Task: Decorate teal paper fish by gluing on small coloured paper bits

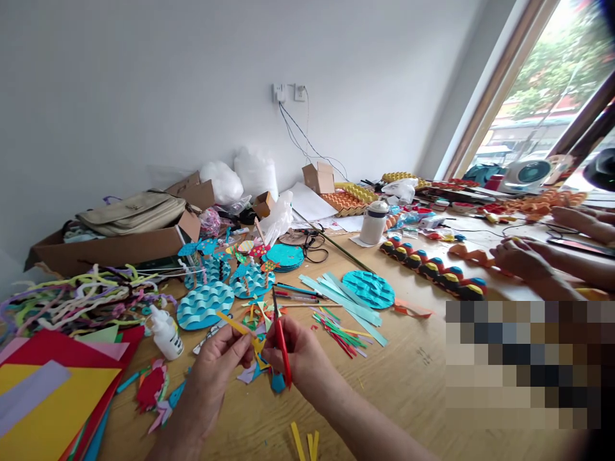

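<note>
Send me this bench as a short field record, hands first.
left hand: pinching a yellow paper strip
right hand: holding red-handled scissors, blades pointing away from the wearer
left side: white glue bottle, upright; stacked coloured paper
beyond hands: blue disc with wavy strips
right side: loose light-blue strips
other people: hands at far right

We note a pixelated block point(523, 365) that masks the lower right of the head view. We cannot read the label on the glue bottle point(166, 334). The left edge crops the stack of colored paper point(52, 403). The right hand's fingers point(288, 330) partly cover the red-handled scissors point(283, 346). We see the co-worker's forearms point(576, 259) cut off at the right edge.
</note>
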The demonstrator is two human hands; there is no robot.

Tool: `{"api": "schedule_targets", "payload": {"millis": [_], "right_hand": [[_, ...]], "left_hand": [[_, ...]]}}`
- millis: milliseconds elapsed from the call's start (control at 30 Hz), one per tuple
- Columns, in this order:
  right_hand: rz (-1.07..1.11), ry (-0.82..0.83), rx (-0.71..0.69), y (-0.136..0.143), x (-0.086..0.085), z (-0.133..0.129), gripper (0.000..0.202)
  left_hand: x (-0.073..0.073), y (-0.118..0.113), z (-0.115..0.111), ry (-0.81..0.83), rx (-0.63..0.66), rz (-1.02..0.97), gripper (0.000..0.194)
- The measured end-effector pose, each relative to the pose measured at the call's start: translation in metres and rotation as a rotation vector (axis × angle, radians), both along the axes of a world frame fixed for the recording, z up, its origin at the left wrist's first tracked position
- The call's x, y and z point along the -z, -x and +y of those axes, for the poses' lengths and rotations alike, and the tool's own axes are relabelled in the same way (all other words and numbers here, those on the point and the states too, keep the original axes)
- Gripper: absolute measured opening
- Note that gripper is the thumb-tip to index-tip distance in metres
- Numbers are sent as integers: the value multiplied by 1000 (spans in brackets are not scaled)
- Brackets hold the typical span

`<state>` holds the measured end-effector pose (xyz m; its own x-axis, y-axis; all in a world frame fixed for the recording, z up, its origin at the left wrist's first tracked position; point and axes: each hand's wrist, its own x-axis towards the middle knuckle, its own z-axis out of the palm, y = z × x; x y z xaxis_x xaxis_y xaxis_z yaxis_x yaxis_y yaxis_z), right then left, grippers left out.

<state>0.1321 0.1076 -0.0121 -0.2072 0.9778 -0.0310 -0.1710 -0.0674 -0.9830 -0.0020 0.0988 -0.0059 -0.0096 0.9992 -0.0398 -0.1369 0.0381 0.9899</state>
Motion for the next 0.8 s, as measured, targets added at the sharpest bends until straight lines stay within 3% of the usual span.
{"api": "schedule_targets", "payload": {"millis": [200, 300, 433, 800], "right_hand": [[67, 43, 17, -1, -1, -1, 25], [79, 34, 22, -1, -2, -1, 26], [57, -3, 17, 0, -1, 0, 26], [-19, -69, -18, -8, 8, -2, 29]], "left_hand": [[8, 5, -1, -43, -23, -127, 24], [7, 4, -2, -40, 78, -2, 23], [4, 0, -2, -61, 90, 140, 21], [-8, -3, -5, -44, 25, 129, 19]]}}
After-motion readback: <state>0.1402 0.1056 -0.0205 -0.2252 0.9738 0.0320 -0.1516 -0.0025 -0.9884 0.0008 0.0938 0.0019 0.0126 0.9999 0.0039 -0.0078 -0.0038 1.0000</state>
